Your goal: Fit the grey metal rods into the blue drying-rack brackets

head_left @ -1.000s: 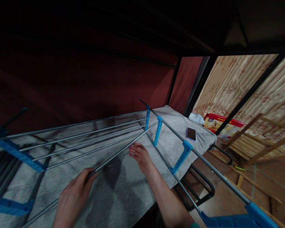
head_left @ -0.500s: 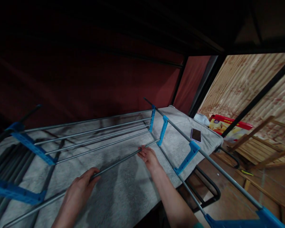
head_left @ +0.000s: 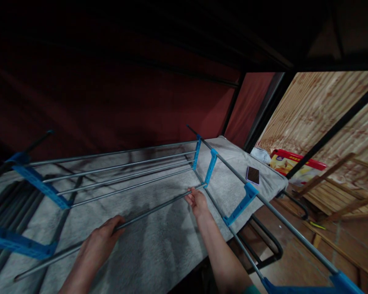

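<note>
A grey metal tube (head_left: 153,210) runs slantwise over the bed, its near-left end loose. My left hand (head_left: 102,241) is closed around it left of the middle. Close to its far end, my right hand (head_left: 198,203) pinches it between thumb and fingers. That end meets the lower part of a blue plastic bracket (head_left: 211,167) on the right side of a tube rack frame. Behind, several crossbars (head_left: 125,176) link the right side to a blue bracket (head_left: 39,183) on the left. Another blue bracket (head_left: 21,243) lies nearer, left of my left hand.
The frame lies on a grey blanket (head_left: 168,253). Several loose tubes (head_left: 15,216) are bunched at the left. Further right are a phone (head_left: 252,175), a red and yellow box (head_left: 296,165) and a wooden chair (head_left: 331,192). Dark bed posts and a red curtain (head_left: 125,110) enclose the back.
The tube has shifted right and away from me, its far end now at the bracket. My right hand has moved with it towards the bracket; my left hand still grips it.
</note>
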### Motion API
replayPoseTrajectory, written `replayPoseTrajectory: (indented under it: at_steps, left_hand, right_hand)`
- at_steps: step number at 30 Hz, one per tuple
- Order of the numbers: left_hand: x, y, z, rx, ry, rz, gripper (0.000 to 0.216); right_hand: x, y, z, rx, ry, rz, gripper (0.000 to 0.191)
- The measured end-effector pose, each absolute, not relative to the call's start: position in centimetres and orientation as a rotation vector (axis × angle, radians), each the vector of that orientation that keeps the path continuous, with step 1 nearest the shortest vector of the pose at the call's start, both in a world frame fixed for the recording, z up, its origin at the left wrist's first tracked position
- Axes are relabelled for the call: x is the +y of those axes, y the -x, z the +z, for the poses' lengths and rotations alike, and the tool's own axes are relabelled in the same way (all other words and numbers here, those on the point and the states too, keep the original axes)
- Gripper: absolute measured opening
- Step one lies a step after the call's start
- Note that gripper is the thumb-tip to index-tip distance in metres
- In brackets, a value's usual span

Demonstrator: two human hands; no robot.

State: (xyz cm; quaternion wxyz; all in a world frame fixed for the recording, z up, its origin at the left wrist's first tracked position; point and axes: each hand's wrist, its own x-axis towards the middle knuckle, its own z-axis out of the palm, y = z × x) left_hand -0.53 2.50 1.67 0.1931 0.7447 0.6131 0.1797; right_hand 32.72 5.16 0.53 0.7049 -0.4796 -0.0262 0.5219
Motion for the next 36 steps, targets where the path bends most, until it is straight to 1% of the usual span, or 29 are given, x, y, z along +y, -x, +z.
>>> replayPoseTrajectory:
  at_steps: [4,11,17,19,24,28,31,36]
  left_hand:
    - [2.8,0.9,1.5,1.703,-2.078,0.497,0.024]
    - [2.8,1.0,1.2,1.703,-2.105,0.543,0.031]
    - [2.6,0.8,1.3,1.718,-2.113,0.442,0.019]
    - [2.5,0.5,1.7,1.762,-2.123,0.382,0.019]
    - [1.7,-0.3,3.1,1.902,-2.15,0.236,0.03]
    - [0.7,-0.7,4.1,2.049,-2.157,0.151,0.032]
    - [-0.3,-1.0,4.8,2.185,-2.124,0.156,0.032]
    - [-1.6,-1.7,5.1,2.406,-1.958,0.261,0.029]
  right_hand:
    - [5.0,-33.3,0.6,-0.048,1.084,1.133,0.016]
    - [5.0,-33.3,0.7,-0.008,1.109,1.109,0.018]
    - [4.8,-33.9,0.4,0.002,1.115,1.083,0.015]
    - [4.5,-34.3,0.4,0.003,1.116,1.066,0.013]
    - [3.9,-35.5,0.4,-0.004,1.12,1.003,0.009]
    - [3.7,-36.2,0.7,-0.017,1.159,0.988,0.01]
    - [3.6,-36.6,0.8,0.003,1.186,0.998,0.012]
    - [3.1,-37.2,0.8,-0.014,1.165,1.023,0.012]
